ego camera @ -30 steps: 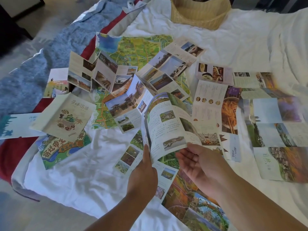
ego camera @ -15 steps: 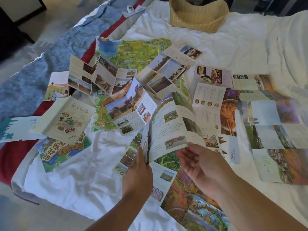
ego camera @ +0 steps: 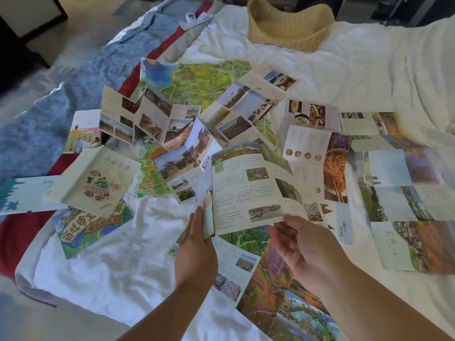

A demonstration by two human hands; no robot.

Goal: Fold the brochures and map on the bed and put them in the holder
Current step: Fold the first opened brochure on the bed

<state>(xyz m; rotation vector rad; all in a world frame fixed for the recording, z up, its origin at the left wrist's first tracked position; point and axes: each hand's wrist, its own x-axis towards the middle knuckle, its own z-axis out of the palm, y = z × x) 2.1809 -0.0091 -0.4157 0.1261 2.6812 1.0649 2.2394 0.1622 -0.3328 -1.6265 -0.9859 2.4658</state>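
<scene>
Left hand: pinches the left fold edge of the brochure. I read it as the anchor for the fold.
Right hand: palm up with fingers loose, gripping nothing. Its fingertips sit under the brochure's lower right corner, I judge to swing that panel over.
Brochure: lifted off the bed, well nearer me than the holder. It is thin glossy paper in creased panels of text and small photos, and it bows where unsupported.
Map: lies flat and unfolded, just nearer me than the holder. It is an illustrated green and blue sheet, partly covered by other leaflets.
Other brochures: scattered nearer me than the holder, on both sides, and concertina-creased, with some panels standing up.
Holder: pale woven wicker with a curved rim dipping in the middle. I see no paper in it.
Progress: early, I think, as nothing is filed yet.
</scene>
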